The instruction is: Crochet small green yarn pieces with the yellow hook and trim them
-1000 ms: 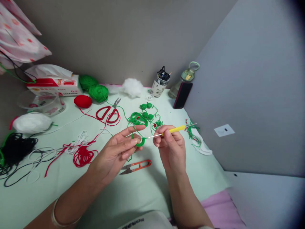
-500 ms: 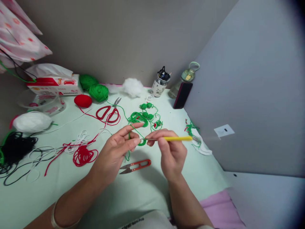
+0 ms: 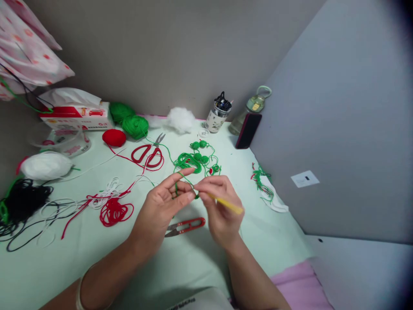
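My left hand (image 3: 163, 199) pinches a small piece of green crochet (image 3: 196, 195) between thumb and fingers. Green yarn (image 3: 184, 176) runs over its raised index finger and down to the work. In my right hand (image 3: 222, 211) is a crochet hook (image 3: 227, 204) with a yellow handle, its tip hidden by the fingers close to the green piece. The two hands nearly meet above the table. Just below them lie orange thread snips (image 3: 189, 224). Beyond the fingertips rest a green yarn coil (image 3: 189, 162) and several small green crocheted balls (image 3: 202, 158).
Red-handled scissors (image 3: 148, 155), a red yarn ball (image 3: 114, 137), green skeins (image 3: 134, 125) and white yarn (image 3: 47, 165) lie left. Black yarn (image 3: 26, 198) tangles at far left. A tissue box (image 3: 93, 115), pen cup (image 3: 217, 117), bottle (image 3: 238, 122) and phone (image 3: 248, 131) stand behind.
The crochet hook has swung from nearly level to slanting down to the right, and my right hand has shifted slightly left, closer to my left hand. The view has moved a little.
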### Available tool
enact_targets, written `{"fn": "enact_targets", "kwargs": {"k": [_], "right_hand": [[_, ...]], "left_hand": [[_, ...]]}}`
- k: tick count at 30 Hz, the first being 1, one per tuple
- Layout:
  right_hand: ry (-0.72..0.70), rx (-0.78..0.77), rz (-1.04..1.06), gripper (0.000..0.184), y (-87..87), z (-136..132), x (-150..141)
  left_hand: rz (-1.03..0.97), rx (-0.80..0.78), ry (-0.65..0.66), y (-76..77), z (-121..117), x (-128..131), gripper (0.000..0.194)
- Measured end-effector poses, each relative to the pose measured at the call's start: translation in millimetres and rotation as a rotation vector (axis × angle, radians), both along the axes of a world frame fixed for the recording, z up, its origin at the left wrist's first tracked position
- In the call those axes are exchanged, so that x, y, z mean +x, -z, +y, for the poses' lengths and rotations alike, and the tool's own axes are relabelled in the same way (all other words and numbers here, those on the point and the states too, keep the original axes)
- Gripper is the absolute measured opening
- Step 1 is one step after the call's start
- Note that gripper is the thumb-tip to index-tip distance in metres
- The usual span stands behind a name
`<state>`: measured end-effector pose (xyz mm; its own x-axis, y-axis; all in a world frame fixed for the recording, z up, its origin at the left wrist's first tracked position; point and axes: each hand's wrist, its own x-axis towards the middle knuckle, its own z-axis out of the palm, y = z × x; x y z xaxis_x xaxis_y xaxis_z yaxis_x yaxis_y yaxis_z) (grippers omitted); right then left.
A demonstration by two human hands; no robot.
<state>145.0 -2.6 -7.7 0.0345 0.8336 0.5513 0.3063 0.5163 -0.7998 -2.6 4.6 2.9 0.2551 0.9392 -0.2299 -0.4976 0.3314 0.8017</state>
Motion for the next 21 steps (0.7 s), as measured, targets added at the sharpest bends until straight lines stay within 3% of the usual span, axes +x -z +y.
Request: {"fn": "enact_targets", "kwargs": {"k": [2, 4, 9, 11, 16, 21], "right_hand": [[0.075, 0.146, -0.206, 0.03, 3.9, -2.7, -1.6], [0.081, 0.202, -0.188, 0.033, 4.0, -2.8, -0.2], [-0.06, -0.051, 0.389, 0.018, -5.8, 6.4, 9.3], [-0.149, -0.162, 0.514, 0.018, -7.3, 8.6, 9.5], [-0.206, -0.143, 0.347, 0.013, -5.0, 8.2, 4.8], [-0.269, -0.242, 0.475, 0.019, -6.9, 7.0, 9.1]], "left_hand": [[-0.061, -0.055, 0.039, 1.3, -0.6, 1.6, 0.042], [-0.142, -0.127, 0.1, 1.9, 1.4, 1.4, 0.037], [-0.185, -0.143, 0.12, 0.7, 8.5, -6.3, 0.028], [-0.127, -0.102, 0.113, 0.6, 8.0, -8.0, 0.028], [-0.029, -0.009, 0.128, 2.7, 4.2, -4.9, 0.035], [-0.045, -0.06, 0.189, -0.2, 7.4, -6.0, 0.036]]}}
